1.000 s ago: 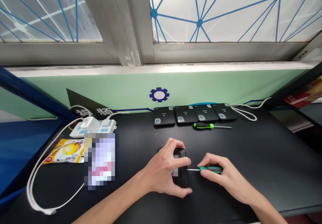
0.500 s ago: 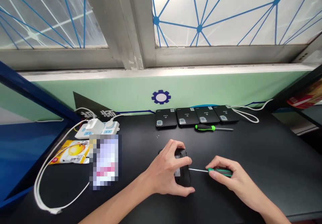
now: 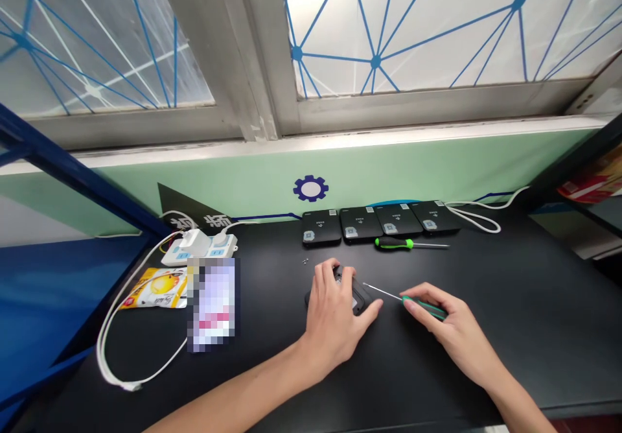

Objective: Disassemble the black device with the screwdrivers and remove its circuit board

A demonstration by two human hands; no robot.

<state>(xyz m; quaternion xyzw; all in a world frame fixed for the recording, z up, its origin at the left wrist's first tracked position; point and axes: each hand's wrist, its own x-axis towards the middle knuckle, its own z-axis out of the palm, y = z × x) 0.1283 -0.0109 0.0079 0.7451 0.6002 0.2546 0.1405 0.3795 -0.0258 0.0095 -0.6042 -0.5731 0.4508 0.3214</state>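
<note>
My left hand point(image 3: 330, 319) is bent over a small black electronic device point(image 3: 360, 298), its fingers across the top and far side and its thumb along the near right edge. Much of the device is hidden under that hand; part of a pale label shows. In my right hand point(image 3: 459, 336) is a screwdriver with a green and black handle point(image 3: 426, 308), pinched between thumb and fingers. Its thin shaft points left, and the tip is just right of the device, seemingly apart from it. Several tiny screws point(image 3: 305, 261) lie on the black table point(image 3: 418, 381) beyond my left hand.
Several flat black boxes point(image 3: 321, 227) stand in a row by the wall. Before them lies a second screwdriver point(image 3: 394, 244), bright green and black. At left are a power strip point(image 3: 223, 251), a white cable point(image 3: 100, 349), a snack packet point(image 3: 158, 289) and a blurred-out object point(image 3: 214, 306).
The device has been turned and shifted slightly away under my left hand, whose grip has changed. The screwdriver tip has come off the device's right side and moved upward in view.
</note>
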